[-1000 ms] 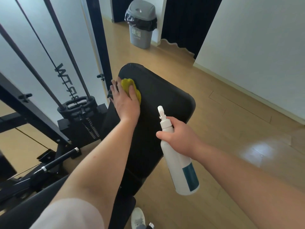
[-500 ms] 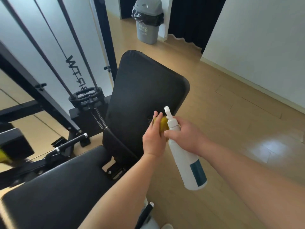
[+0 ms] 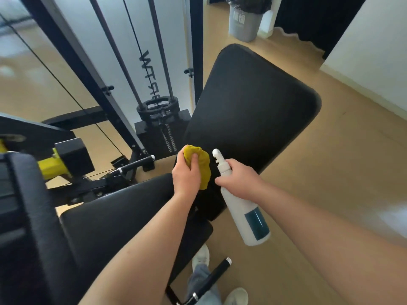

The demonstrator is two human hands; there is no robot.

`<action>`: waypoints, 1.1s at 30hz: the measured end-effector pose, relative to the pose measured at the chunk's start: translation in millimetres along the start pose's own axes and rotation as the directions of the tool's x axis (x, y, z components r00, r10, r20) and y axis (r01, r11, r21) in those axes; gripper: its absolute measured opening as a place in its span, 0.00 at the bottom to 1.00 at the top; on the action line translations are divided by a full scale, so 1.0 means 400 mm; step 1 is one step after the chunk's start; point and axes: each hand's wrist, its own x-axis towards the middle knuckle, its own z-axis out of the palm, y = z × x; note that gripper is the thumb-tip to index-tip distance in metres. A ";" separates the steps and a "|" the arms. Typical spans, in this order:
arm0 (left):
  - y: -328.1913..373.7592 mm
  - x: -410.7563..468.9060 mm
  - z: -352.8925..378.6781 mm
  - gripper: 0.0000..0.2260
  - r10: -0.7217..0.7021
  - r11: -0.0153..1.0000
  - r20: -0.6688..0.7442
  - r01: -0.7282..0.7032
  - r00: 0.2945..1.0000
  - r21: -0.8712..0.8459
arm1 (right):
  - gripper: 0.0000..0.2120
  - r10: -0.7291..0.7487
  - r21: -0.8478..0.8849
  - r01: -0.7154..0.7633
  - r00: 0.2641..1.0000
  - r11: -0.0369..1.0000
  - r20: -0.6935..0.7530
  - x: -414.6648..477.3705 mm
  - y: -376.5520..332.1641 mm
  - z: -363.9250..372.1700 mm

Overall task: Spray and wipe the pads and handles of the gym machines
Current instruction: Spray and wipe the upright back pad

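Near the lower end of the back pad (image 3: pixel 248 111), the left hand (image 3: pixel 187 179) is closed around a bunched yellow cloth (image 3: pixel 199 166), with the fingers wrapped over its top. The cloth is at the bottom edge of this pad, close to the gap before the seat pad (image 3: pixel 114 219); whether it presses on the surface I cannot tell. One second ago the same hand pressed the cloth flat at the top left corner of the back pad, and half a second ago it was already low on the pad, so the hand has come down along the pad and a little to the left.

Just beside it, the right hand (image 3: pixel 239 181) grips the neck of a white spray bottle (image 3: pixel 242 205), fingers closed below the nozzle, which points up toward the pad. The bottle hangs tilted, its body with a teal label over the wooden floor (image 3: pixel 330 164). This grip looks the same as in both earlier moments.

Left of the pads, more of the machine frame (image 3: pixel 72 51) with a yellow part (image 3: pixel 52 166) is visible now than before, and the grey bin (image 3: pixel 244 20) sits higher at the picture edge. A handle (image 3: pixel 134 165) with metal ends lies behind the seat pad.
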 end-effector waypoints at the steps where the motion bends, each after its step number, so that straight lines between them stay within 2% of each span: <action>1: -0.001 0.021 -0.008 0.17 -0.019 1.000 -0.009 0.019 1.000 -0.009 | 0.19 0.005 -0.005 -0.005 1.000 1.000 0.010 0.025 -0.018 0.008; 7: 0.018 0.154 -0.050 0.18 -0.080 0.996 -0.070 0.077 0.994 -0.037 | 0.19 0.006 -0.011 -0.006 1.000 1.000 -0.001 0.175 -0.127 0.046; 13: 0.007 0.218 -0.073 0.18 -0.094 0.995 -0.058 0.092 0.994 -0.037 | 0.17 0.092 -0.085 -0.099 0.992 0.991 -0.086 0.242 -0.149 0.070; 18: -0.017 0.196 -0.074 0.19 -0.116 0.993 -0.036 0.116 0.993 -0.004 | 0.16 0.114 -0.079 -0.110 0.992 0.991 0.045 0.205 -0.090 0.077; 21: -0.028 0.162 -0.070 0.19 -0.117 0.993 -0.006 0.118 0.993 0.032 | 0.13 0.093 -0.107 -0.091 0.995 0.990 0.017 0.164 -0.053 0.087; 26: -0.034 0.098 -0.059 0.17 -0.112 0.993 0.036 0.111 0.993 0.050 | 0.15 0.157 -0.102 -0.153 0.987 0.983 0.029 0.089 0.025 0.095; 30: -0.034 0.041 -0.033 0.16 -0.123 0.992 0.074 0.119 0.990 0.052 | 0.11 0.159 -0.120 -0.168 0.984 0.978 -0.079 0.026 0.075 0.078; 33: -0.046 -0.003 -0.011 0.16 -0.144 0.989 0.125 0.139 0.982 0.047 | 0.13 0.182 -0.096 -0.191 0.979 0.977 -0.097 -0.022 0.120 0.058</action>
